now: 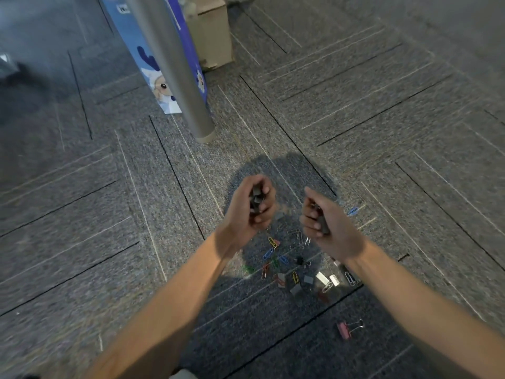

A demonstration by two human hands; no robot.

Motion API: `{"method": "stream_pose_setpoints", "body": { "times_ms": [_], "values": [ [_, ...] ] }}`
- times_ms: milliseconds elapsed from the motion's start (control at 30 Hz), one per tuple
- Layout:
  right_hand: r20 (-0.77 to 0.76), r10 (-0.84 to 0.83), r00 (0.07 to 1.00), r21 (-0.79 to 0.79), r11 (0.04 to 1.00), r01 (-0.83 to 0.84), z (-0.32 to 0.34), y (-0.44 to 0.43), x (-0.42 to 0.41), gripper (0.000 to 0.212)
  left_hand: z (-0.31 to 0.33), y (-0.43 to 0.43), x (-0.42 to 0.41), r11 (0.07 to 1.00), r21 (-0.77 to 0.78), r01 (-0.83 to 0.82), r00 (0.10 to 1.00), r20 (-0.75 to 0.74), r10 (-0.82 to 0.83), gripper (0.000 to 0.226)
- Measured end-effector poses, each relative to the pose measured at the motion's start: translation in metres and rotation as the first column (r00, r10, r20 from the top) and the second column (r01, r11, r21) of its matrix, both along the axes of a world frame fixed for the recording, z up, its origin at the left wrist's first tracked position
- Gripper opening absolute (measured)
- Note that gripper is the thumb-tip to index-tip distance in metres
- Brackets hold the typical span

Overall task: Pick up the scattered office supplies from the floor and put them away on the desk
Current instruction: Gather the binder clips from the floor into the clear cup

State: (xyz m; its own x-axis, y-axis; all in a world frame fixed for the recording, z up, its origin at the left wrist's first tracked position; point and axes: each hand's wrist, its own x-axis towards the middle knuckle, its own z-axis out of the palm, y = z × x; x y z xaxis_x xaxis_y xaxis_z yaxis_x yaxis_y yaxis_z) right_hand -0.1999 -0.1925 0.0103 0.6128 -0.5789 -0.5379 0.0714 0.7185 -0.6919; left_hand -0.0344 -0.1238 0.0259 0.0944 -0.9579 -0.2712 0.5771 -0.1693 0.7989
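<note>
My left hand (pixel 250 206) is raised above the carpet and its curled fingers hold a small bunch of dark grey binder clips (pixel 256 199). My right hand (pixel 325 220) is level with it and grips one dark clip (pixel 323 225). Below both hands several coloured paper clips (pixel 273 255) and grey staple blocks (pixel 308 280) lie scattered on the carpet. A pink binder clip (pixel 345 330) lies apart at the lower right. A lone blue paper clip (pixel 353 211) lies to the right of my right hand.
A round metal desk leg (pixel 185 77) stands on the grey carpet ahead of my hands. Behind it leans a blue and white printed box (pixel 153 67), with a cardboard box (pixel 213 34) beside it. The desk top is out of view.
</note>
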Motion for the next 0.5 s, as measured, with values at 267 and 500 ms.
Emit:
{"method": "stream_pose_setpoints", "body": {
  "times_ms": [267,500],
  "values": [
    [-0.047,-0.03,0.998,0.223,0.974,0.04,0.219,0.007,0.061,0.037,0.197,0.033,0.028,0.933,0.21,-0.292,0.956,0.084,0.281,0.035],
    [-0.079,0.071,0.994,0.231,0.972,-0.051,0.516,0.061,0.116,0.035,0.508,0.079,0.053,0.853,0.312,-0.418,0.908,0.104,0.406,0.034]
  ]
}}
